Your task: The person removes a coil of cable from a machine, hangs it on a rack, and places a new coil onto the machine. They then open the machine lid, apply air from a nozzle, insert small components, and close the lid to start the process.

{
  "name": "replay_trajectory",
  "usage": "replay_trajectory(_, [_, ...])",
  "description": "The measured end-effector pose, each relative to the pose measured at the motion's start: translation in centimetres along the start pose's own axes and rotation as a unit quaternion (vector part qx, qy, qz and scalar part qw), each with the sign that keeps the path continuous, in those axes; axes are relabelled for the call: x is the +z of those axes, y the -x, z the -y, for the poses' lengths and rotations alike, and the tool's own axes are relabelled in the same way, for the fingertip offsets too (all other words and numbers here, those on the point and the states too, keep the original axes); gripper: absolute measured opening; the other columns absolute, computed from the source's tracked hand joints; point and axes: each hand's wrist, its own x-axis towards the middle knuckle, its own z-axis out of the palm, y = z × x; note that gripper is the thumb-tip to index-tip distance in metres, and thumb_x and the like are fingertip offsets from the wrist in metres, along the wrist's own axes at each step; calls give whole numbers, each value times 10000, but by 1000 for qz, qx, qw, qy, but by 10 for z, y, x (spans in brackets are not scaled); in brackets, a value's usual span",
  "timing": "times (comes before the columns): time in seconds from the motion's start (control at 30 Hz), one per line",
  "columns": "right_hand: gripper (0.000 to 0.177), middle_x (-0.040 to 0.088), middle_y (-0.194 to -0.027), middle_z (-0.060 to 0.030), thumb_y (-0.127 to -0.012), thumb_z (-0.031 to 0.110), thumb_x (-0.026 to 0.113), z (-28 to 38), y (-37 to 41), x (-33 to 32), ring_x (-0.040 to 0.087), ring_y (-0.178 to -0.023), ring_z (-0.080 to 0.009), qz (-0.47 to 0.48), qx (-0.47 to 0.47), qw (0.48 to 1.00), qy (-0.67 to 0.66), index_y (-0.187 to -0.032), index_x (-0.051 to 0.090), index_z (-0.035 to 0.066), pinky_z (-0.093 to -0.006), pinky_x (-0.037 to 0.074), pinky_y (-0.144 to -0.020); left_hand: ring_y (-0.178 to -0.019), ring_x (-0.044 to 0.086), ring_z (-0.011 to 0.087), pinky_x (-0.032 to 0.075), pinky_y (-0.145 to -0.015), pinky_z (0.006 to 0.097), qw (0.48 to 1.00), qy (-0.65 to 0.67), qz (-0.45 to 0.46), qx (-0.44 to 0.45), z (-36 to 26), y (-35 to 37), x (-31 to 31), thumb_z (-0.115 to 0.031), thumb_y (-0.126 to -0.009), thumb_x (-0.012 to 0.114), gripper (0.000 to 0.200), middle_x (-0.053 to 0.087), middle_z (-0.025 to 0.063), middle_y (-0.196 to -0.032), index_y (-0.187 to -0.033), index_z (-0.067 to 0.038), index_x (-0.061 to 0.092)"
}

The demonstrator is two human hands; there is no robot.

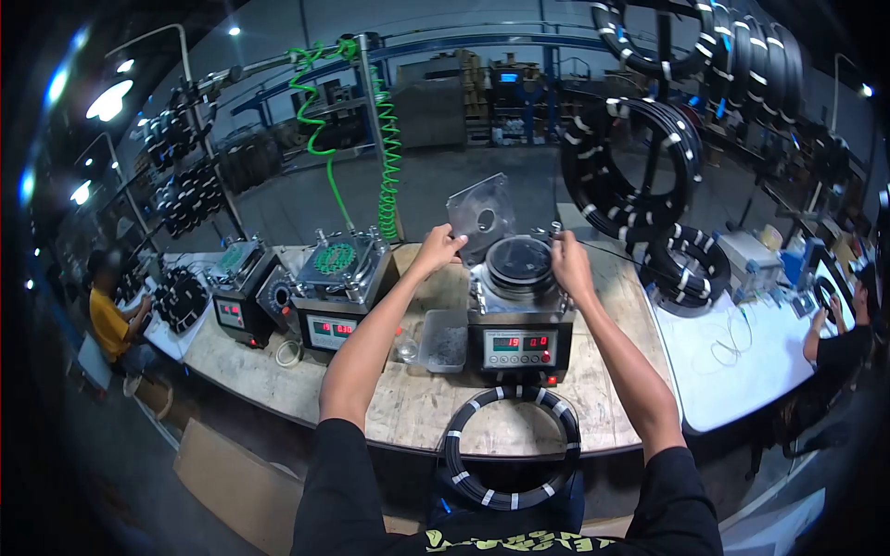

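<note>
A clear plate (484, 219) with a round hole stands tilted above the back left of the nearest machine (520, 348), and my left hand (443, 248) is closed on its lower left edge. At the machine's right rear, my right hand (572, 264) has its fingers closed beside a metal post; what they hold is too small to make out. Between my hands lies a round black disc (519, 260) on top of the machine. Red digits light its front panel. A black coil with white bands (451, 454) rests at the table's front edge, by my lap.
Two similar machines with green discs (334, 259) stand to the left. A plastic tray (445, 342) sits beside the nearest machine. Large black coils (687, 157) hang at the right. Other people sit at the far left (108, 320) and far right (839, 334).
</note>
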Motion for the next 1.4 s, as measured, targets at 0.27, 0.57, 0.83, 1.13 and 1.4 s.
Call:
replay_trajectory(0.27, [206, 644, -1022, -244, -954, 3, 543, 18, 1, -13, 633, -993, -407, 18, 21, 999, -19, -1151, 604, 17, -483, 482, -866, -726, 642, 108, 552, -620, 268, 997, -60, 52, 6, 5, -6, -48, -503, -975, 667, 529, 680, 47, -837, -1023, 23, 694])
replay_trajectory(0.57, [184, 647, -1041, -237, -970, -34, 502, 30, 1, -15, 627, -989, -423, 10, 11, 999, -37, -1123, 597, 1, -471, 470, -861, -1147, 576, 392, 431, -1031, 460, 856, -332, -396, 10, 95, -40, -210, -412, -882, 700, 278, 747, 169, -1044, -979, -185, 826])
replay_trajectory(0.83, [193, 644, -1041, -247, -948, -53, 505, 29, 0, -16, 627, -1001, -422, 32, 37, 998, -33, -1107, 601, 2, -471, 472, -877, -1396, 496, 318, 375, -1143, 386, 958, -138, -185, -170, 109, -81, -227, -363, -941, 697, 676, 553, 198, -1481, -1486, -13, 503])
replay_trajectory(1.13, [218, 624, -983, -235, -946, -37, 525, 17, 1, -10, 624, -976, -413, 10, -1, 999, -47, -1137, 596, 42, -476, 466, -852, -1045, 571, 122, 473, -978, 324, 990, -63, -121, -31, -35, -25, -181, -380, -1046, 573, 452, 674, 26, -1189, -1403, -108, 628])
replay_trajectory(1.4, [279, 641, -951, -152, -974, 100, 640, 44, -5, -24, 654, -842, -264, 98, -79, 990, -69, -1246, 616, 45, -377, 537, -764, -836, 618, 59, 568, -849, 232, 1000, 1, 4, 8, -139, 61, -126, -221, -1084, 516, 358, 681, 43, -1031, -1304, 27, 650])
